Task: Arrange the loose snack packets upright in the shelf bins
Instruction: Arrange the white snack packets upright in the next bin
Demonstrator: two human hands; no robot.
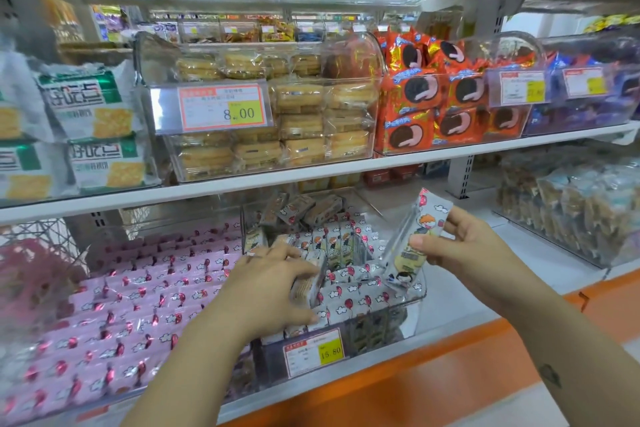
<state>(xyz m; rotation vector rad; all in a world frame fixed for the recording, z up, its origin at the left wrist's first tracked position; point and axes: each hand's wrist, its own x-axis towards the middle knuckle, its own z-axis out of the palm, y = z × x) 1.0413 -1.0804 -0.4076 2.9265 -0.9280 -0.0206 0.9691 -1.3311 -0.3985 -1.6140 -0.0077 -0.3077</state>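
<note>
The right hand (464,246) pinched a grey cartoon packet (412,239) between thumb and fingers (457,220), tilted above the right rim of the clear bin (420,291). The left hand (273,284) was down inside the bin, its fingers curled round another packet (310,282) by the front rows. Behind it stood a short upright row (337,244), with loose packets (301,208) heaped at the back. The held packet hung close to the rim, so a slack pinch could drop it onto the shelf outside. Forcing it into too small a gap might topple the standing row, and the left wrist could nudge the pink packets (156,281) alongside.
</note>
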